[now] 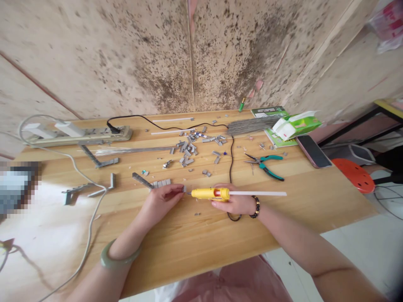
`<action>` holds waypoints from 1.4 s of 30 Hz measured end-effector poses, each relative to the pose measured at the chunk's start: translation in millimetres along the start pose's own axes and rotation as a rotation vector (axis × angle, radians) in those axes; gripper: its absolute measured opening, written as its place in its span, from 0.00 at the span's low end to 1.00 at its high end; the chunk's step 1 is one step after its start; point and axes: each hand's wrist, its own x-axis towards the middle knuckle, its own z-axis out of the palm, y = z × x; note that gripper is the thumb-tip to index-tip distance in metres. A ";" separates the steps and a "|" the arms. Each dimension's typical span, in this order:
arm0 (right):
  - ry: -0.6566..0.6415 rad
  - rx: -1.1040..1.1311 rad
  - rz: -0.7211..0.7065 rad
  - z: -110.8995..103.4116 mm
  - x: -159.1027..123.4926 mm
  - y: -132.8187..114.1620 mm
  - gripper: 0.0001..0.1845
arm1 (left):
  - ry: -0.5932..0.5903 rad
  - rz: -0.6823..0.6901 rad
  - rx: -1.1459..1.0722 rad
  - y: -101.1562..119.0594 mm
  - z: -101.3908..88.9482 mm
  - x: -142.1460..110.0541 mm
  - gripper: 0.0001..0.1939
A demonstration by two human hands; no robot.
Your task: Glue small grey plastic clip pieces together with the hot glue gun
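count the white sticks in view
3: one white stick out the back of the yellow glue gun, a second lying near the wall, a third just in front of that; more may be hidden.

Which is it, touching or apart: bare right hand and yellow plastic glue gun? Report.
Touching: the head view shows the right hand gripping the glue gun between fingers and thumb.

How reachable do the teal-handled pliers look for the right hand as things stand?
Probably not immediately: the right hand is gripping the yellow glue gun and would likely have to let go first. Otherwise the way seems free, as the teal-handled pliers lie nearby with nothing on top.
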 end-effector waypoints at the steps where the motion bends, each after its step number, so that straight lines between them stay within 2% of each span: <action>1: -0.003 0.012 -0.003 -0.1 0.1 -0.1 0.06 | -0.001 0.004 0.009 -0.2 0.0 -0.2 0.14; 16: 0.075 0.037 0.019 -3.7 0.4 4.6 0.08 | 0.015 0.013 -0.028 -1.0 1.0 1.1 0.15; 23: 0.009 0.207 0.221 -6.5 -5.5 10.0 0.08 | 0.012 0.073 -0.027 -2.6 4.4 -0.3 0.14; 27: 0.047 0.225 0.252 -4.0 -5.5 9.5 0.08 | 0.019 0.125 0.028 0.5 3.0 -0.6 0.13; 30: 0.097 0.118 0.162 -3.0 -3.8 8.8 0.07 | 0.019 0.141 0.009 0.3 2.3 0.1 0.13; 34: 0.172 -0.048 -0.011 -3.4 -1.8 5.7 0.07 | -0.016 0.096 -0.224 -2.5 3.5 2.1 0.15; 38: 0.120 -0.095 -0.049 -4.8 -1.5 0.3 0.04 | -0.045 0.062 -0.399 -3.4 4.5 3.4 0.17; 42: 0.090 -0.155 -0.068 -7.9 -2.7 -0.5 0.06 | -0.026 0.053 -0.373 -3.0 3.8 3.8 0.17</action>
